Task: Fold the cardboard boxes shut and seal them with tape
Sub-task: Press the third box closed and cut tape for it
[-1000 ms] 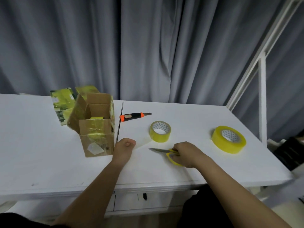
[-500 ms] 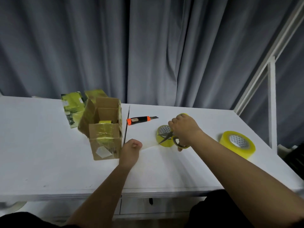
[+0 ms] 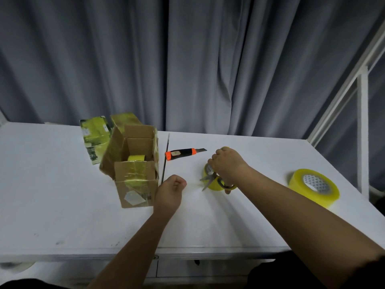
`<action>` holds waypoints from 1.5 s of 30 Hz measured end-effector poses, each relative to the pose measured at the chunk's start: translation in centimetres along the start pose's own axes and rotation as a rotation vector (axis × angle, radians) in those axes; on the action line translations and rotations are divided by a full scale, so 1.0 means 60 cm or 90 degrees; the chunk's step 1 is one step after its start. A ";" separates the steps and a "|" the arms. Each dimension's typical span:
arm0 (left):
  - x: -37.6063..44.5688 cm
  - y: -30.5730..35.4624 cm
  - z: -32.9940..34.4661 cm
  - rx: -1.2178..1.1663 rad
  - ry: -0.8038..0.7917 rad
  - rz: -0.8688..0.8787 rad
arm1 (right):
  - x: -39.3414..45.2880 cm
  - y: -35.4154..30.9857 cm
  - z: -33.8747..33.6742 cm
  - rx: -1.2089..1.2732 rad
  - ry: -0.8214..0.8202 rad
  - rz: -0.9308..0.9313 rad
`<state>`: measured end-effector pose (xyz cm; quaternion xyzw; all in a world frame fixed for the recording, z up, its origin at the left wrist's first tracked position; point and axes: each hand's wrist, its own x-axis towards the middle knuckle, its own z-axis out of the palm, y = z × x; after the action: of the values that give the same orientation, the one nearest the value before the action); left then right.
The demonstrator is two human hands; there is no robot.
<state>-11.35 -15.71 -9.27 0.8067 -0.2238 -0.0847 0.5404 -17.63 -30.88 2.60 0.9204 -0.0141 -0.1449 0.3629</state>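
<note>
Two hands mid-frame | right hand [image 3: 226, 166] gripped scissors [image 3: 210, 180] over small tape roll [image 3: 216, 183] | left hand [image 3: 171, 189] fisted, empty | tip: free fingers before lifting roll toward box [image 3: 133, 163]

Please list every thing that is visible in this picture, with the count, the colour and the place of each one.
cardboard box: 1, brown with yellow tape, table left of centre, flaps open
flattened carton: 1, yellow-green, behind the box
utility knife: 1, black and orange, table centre
tape rolls: 2, yellow, small tape roll under the right hand, large tape roll at right
scissors: 1, steel blades, yellow handles, in the right hand
table: 1, white
curtain: grey, behind
left hand: fist, resting on the table
right hand: holds the scissors
</note>
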 end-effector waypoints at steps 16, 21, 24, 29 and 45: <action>-0.009 0.006 -0.011 0.075 -0.003 -0.029 | -0.006 -0.004 0.023 0.118 0.051 0.001; -0.014 0.016 -0.009 0.101 0.017 -0.055 | -0.013 -0.013 0.043 0.139 0.056 0.037; -0.024 0.016 -0.027 0.066 0.054 -0.029 | -0.024 -0.013 0.059 0.139 0.042 0.076; -0.043 0.046 -0.053 0.010 -0.019 -0.031 | -0.036 -0.039 0.074 0.156 0.063 0.175; -0.097 0.132 -0.140 -0.383 -0.052 -0.215 | -0.135 -0.152 0.055 0.427 0.481 0.126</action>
<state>-15.46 -8.55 0.72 0.6330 -0.0737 -0.2674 0.7228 -27.00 -25.32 -3.75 0.9686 -0.0149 0.2451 0.0393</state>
